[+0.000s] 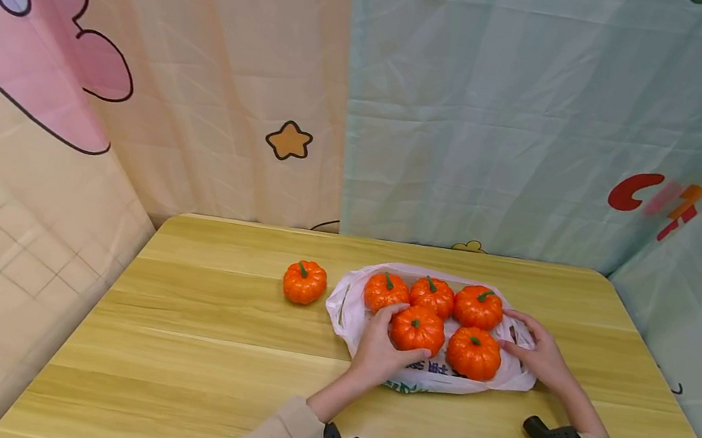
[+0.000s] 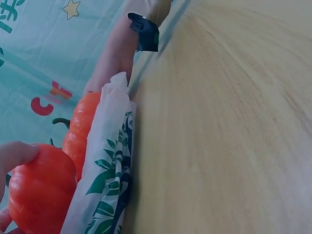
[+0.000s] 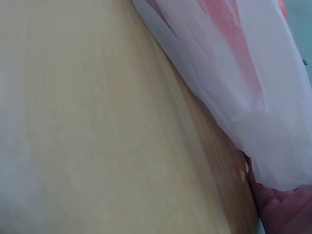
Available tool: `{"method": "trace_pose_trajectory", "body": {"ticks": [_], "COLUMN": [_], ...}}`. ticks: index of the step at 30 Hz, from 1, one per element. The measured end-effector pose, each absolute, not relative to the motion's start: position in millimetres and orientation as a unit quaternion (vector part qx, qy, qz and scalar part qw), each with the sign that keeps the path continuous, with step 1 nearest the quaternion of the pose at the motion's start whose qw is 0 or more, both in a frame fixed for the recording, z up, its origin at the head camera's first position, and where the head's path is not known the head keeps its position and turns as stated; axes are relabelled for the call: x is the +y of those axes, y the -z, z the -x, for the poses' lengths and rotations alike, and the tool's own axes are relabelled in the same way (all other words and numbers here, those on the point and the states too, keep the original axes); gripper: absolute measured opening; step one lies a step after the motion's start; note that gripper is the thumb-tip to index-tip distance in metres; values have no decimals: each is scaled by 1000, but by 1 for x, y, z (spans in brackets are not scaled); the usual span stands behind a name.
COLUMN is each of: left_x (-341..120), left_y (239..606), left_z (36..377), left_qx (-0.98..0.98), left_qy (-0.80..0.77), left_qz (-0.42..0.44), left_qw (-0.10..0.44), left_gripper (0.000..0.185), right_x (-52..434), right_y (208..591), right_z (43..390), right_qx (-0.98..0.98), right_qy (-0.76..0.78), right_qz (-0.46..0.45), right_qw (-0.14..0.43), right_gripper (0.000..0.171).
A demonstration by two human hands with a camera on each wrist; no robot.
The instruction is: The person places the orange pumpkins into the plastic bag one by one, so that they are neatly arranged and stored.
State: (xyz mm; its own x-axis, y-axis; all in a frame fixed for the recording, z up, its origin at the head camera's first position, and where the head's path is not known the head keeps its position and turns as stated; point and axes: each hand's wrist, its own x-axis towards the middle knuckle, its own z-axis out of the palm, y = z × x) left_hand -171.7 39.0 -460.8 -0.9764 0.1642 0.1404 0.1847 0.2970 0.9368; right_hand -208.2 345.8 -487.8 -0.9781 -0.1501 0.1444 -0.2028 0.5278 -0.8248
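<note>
Five orange toy pumpkins sit on a white plastic bag [image 1: 350,311] on the wooden table [image 1: 206,349]. My left hand [image 1: 404,335] grips the front left pumpkin [image 1: 422,328], fingers over its top and thumb at its front. In the left wrist view that pumpkin [image 2: 41,190] fills the lower left, with a fingertip [image 2: 14,153] on it and the bag [image 2: 105,180] beside it. My right hand [image 1: 521,336] rests with spread fingers on the bag's right edge, next to the front right pumpkin [image 1: 474,353]. The right wrist view shows the bag [image 3: 243,73] above my palm [image 3: 282,209].
A sixth pumpkin [image 1: 304,281] stands alone on the table left of the bag. Printed curtains [image 1: 477,116] close in the back and both sides. Bare wood lies in front of the bag and on the left half of the table.
</note>
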Motion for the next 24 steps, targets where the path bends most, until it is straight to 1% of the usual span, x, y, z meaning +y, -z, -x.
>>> {"method": "trace_pose_trajectory", "body": {"ticks": [7,16,24], "left_x": [43,44,43], "left_y": [464,465,472], "left_z": [171,170,170], "left_qx": [-819,-821,-825], "left_qy": [564,562,552], "left_qz": [104,101,121], "left_qw": [10,-5,-6], "left_gripper": [72,73,70], "right_x": [346,345,347], "right_y": [488,488,490], "right_z": [208,207,207], "right_qx": [-874,-876,-871], "right_qy": [-474,-470,-479], "right_qz": [-98,-105,-106], "right_qw": [25,30,31], "right_gripper": [55,55,55]}}
